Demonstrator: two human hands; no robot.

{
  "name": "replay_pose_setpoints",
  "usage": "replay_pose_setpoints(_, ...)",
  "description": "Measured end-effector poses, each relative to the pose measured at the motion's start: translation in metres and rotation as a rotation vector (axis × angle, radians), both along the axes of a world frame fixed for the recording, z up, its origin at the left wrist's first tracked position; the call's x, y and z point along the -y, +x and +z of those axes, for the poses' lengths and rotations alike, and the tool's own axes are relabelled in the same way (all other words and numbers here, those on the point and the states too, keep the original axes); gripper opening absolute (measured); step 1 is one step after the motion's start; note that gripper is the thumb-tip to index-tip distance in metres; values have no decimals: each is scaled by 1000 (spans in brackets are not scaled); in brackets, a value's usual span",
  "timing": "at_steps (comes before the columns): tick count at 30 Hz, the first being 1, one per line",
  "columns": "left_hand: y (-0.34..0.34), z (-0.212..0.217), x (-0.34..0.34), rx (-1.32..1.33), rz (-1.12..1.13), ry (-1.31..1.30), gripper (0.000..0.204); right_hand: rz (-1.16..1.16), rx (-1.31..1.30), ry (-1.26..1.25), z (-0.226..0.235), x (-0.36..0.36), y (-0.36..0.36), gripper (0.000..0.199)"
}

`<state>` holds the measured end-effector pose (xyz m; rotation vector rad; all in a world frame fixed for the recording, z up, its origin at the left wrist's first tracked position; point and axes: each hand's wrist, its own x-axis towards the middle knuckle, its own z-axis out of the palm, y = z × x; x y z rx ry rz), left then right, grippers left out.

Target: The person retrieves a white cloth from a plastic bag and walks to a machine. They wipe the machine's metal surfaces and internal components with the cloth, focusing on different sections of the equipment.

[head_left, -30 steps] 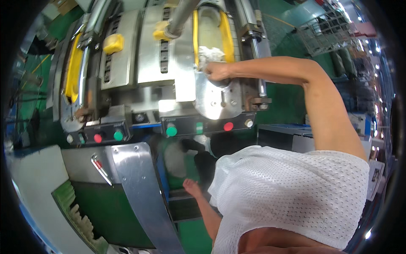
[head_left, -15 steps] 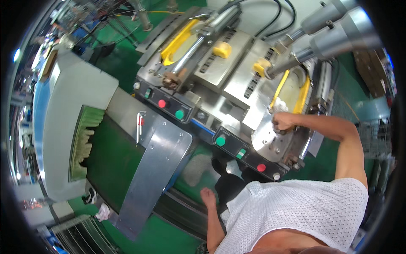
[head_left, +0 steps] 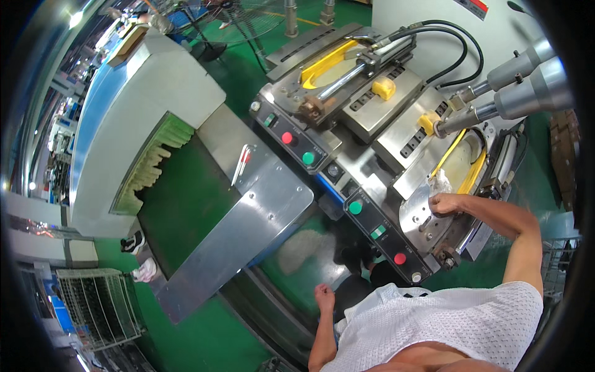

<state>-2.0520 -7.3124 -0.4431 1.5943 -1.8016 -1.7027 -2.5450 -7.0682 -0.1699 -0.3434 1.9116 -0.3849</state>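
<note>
Head view: the right grip (head_left: pixel 444 203) is seen curled over a metal plate (head_left: pixel 414 216), with a white cloth (head_left: pixel 441 181) crumpled beside its fingers; whether the cloth is pinched or merely touched cannot be told. The cloth is located at the near end of a pale trough (head_left: pixel 458 163), between two yellow strips (head_left: pixel 475 172). The left grip (head_left: pixel 323 296) is held low beside the white shirt (head_left: pixel 427 322), loosely clenched, with nothing seen in it. The greatest hazard is judged to be crushing: if the rod (head_left: pixel 466 116) or the strips were driven while the fingers are there, the right grip could be trapped. Such motion might be caused by a green button (head_left: pixel 355 208) being knocked on the panel (head_left: pixel 384 232). The cloth could be snagged on a strip, or dropped into the trough, if too little of it were grasped. The right forearm (head_left: pixel 496 212) is stretched across hardware, so a scrape could be suffered if it were pulled back carelessly.
</note>
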Motion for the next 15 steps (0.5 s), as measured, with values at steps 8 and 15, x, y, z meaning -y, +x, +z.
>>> replay_pose_setpoints(8,-16,-14,-22,51,-79,-125,24,705,-194,-12,-51,-5,-31,27)
replay_pose_setpoints(15,-23,2,-70,-24,153,-136,26,1052,-422,70,4,17,-33,27)
